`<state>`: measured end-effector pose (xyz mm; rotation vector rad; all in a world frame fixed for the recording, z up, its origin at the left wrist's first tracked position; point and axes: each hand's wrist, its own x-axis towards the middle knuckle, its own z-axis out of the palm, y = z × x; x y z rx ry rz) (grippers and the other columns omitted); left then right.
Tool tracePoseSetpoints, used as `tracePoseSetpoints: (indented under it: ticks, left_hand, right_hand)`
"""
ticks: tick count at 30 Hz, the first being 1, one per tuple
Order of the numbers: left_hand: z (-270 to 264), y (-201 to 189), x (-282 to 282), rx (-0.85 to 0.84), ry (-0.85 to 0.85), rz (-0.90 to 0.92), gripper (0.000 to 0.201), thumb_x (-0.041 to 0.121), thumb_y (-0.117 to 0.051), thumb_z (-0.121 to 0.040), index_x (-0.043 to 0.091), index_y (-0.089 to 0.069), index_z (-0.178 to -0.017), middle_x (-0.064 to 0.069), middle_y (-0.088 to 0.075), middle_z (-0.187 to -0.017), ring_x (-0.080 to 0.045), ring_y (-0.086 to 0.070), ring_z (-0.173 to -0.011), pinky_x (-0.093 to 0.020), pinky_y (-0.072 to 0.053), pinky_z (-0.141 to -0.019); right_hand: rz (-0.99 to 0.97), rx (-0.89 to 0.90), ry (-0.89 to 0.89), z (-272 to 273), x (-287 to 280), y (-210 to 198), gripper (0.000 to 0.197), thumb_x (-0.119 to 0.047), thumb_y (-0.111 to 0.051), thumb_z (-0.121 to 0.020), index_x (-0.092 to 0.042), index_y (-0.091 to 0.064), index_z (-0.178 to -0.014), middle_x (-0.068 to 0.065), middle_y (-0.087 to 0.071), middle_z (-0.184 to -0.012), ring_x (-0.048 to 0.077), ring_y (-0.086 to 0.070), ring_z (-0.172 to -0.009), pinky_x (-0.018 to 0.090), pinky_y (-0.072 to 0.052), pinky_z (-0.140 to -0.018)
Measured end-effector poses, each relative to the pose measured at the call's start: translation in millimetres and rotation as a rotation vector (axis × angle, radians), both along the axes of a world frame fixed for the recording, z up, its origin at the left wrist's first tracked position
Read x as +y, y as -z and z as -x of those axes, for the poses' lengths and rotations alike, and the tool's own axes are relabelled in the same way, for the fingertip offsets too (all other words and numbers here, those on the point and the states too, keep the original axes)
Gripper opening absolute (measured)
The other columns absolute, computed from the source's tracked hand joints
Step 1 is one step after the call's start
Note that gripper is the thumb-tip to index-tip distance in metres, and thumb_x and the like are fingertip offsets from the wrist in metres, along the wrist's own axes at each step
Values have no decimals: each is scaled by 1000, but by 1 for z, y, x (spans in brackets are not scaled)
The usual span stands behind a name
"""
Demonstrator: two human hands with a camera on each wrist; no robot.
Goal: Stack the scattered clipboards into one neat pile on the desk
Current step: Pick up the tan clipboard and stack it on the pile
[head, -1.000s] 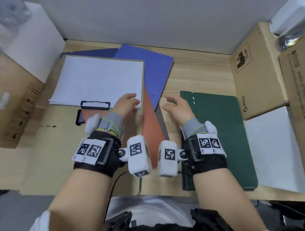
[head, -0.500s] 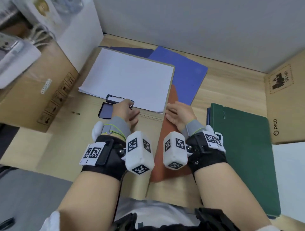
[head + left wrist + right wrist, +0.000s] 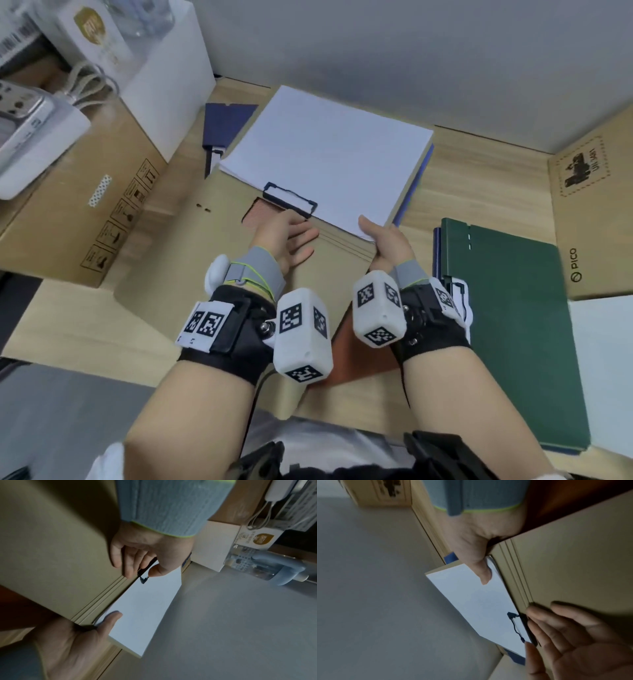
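Both hands at the tan clipboard (image 3: 346, 246)

Right hand (image 3: 385, 241) grips its paper-loaded corner; left hand (image 3: 291, 236), fingers loosely extended, seemingly touches the black clip (image 3: 289, 200).

The light wooden desk (image 3: 479, 178) carries, at ten o'clock, a brown cardboard box (image 3: 78, 219); at three o'clock a flat dark green folder (image 3: 513, 325); at two o'clock a brown printed carton (image 3: 596, 212); in the centre an open tan cardboard folder (image 3: 212, 260) lies.
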<state>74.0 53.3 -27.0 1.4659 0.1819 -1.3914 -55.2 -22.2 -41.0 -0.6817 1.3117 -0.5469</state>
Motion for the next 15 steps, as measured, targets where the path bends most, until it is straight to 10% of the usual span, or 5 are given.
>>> tracePoseSetpoints:
  ticks: [6, 9, 15]
  left_hand:
    - [37, -17, -23, -34, 248, 244, 41, 22, -47, -95, 14, -51, -136, 0, -60, -117, -13, -57, -105, -34, -46, -91]
    - [46, -28, -30, 25, 286, 330, 43, 30, -48, -94, 20, -50, -136, -4, -51, -139, -19, -52, -115, -40, -46, -94]
    - [44, -56, -39, 119, 232, 523, 35, 49, -31, -96, 27, -48, -118, -2, -54, -109, -28, -54, -109, -45, -53, -83]
  right_hand:
    - [207, -35, 226, 31, -10, -8, 12, -12, -61, -86, -16, -59, -97, 14, -64, -115, 35, -60, -110, 57, -48, -94]
    - [343, -24, 277, 40, -9, -11, 16, -5, -60, -85, -21, -61, -88, 7, -67, -102, 33, -62, -106, 55, -48, -95]
    - [646, 315, 76, 75, -10, -15, 29, 11, -52, -81, 7, -62, -108, 23, -64, -113, 18, -55, -95, 30, -46, -89]
